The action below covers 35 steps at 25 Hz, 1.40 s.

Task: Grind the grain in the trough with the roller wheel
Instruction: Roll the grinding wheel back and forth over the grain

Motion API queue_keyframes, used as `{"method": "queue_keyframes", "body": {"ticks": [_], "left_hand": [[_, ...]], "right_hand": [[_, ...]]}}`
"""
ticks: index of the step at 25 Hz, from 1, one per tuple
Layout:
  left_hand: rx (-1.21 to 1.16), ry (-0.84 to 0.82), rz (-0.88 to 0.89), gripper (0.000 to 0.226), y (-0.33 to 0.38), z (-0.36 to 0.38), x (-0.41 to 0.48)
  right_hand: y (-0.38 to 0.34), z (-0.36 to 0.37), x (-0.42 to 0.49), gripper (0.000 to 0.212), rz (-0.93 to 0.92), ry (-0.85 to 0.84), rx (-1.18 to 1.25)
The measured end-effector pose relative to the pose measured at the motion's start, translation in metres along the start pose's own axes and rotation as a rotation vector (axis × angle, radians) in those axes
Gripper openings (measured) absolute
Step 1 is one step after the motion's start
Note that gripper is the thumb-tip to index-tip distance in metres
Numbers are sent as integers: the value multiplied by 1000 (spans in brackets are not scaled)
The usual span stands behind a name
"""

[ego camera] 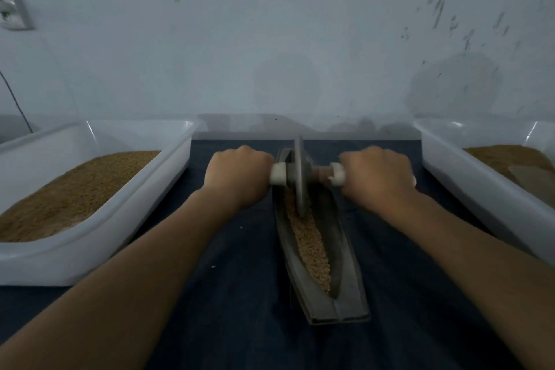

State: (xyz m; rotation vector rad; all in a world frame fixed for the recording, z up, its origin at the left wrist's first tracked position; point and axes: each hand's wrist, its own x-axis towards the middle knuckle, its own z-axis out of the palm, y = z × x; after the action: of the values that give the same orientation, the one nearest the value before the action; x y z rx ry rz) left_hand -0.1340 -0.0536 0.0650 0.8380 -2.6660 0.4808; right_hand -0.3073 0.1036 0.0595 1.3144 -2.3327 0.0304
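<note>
A grey boat-shaped trough (345,288) lies lengthwise on the dark cloth in front of me. Tan grain (310,245) fills its groove. The grey roller wheel (299,177) stands upright in the far part of the trough, its lower rim in the grain. An axle with white handles runs through it. My left hand (237,176) grips the left handle (277,176). My right hand (380,179) grips the right handle (338,177). Both forearms reach forward on either side of the trough.
A white plastic tub (126,216) of brown grain stands at the left. A second white tub (468,183) with brown grain stands at the right. A pale wall rises just behind the table. A few stray grains (213,266) lie on the cloth.
</note>
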Motion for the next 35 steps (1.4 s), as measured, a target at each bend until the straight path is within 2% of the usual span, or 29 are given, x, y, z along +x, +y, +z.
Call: {"method": "queue_keyframes", "body": {"ticks": [2, 5, 7, 9, 10, 11, 15, 18, 20, 21, 23, 25, 27, 29, 30, 32, 35], "left_hand": [[-20, -41, -39, 10, -2, -2, 12], [21, 3, -1, 8, 4, -9, -8], [83, 158, 100, 29, 9, -12, -42], [95, 217, 157, 58, 11, -26, -69], [83, 238, 161, 64, 11, -32, -68], [83, 196, 154, 60, 12, -30, -66], [26, 71, -25, 9, 9, -2, -22], [-7, 18, -75, 4, 7, -4, -1], [-7, 40, -27, 6, 8, -8, -13], [3, 99, 21, 12, 8, -9, -27], [19, 223, 148, 45, 12, -14, -60], [11, 283, 165, 64, 12, -23, -74], [26, 192, 111, 52, 12, -14, -67], [5, 128, 22, 17, 8, 1, -36], [-6, 93, -14, 6, 6, 3, -20], [-41, 19, -59, 7, 2, 1, 5], [-43, 35, -35, 7, 4, -3, -8]], "right_hand": [[-3, -4, 23, 14, -5, -39, 24], [5, -1, -2, 20, -12, -70, 70], [11, 1, -39, 26, -52, 4, 65], [18, -4, -67, 29, -99, 73, 110], [20, -6, -72, 29, -104, 84, 129], [20, -8, -70, 29, -96, 72, 105], [3, -1, -15, 25, -42, 65, -18], [-2, -2, 17, 19, -15, 9, 16], [1, -2, 1, 26, -11, 6, 40], [5, 0, -15, 29, -25, 15, 42], [15, 2, -52, 28, -67, 44, 19], [20, 0, -73, 25, -94, 79, -5], [16, -3, -64, 31, -73, 131, -73], [4, -3, -32, 34, -66, 150, -78], [-2, -4, -13, 31, -55, 106, -39], [-9, -9, 18, 25, -27, 7, 14], [-6, -7, 6, 28, -18, 26, 24]]}}
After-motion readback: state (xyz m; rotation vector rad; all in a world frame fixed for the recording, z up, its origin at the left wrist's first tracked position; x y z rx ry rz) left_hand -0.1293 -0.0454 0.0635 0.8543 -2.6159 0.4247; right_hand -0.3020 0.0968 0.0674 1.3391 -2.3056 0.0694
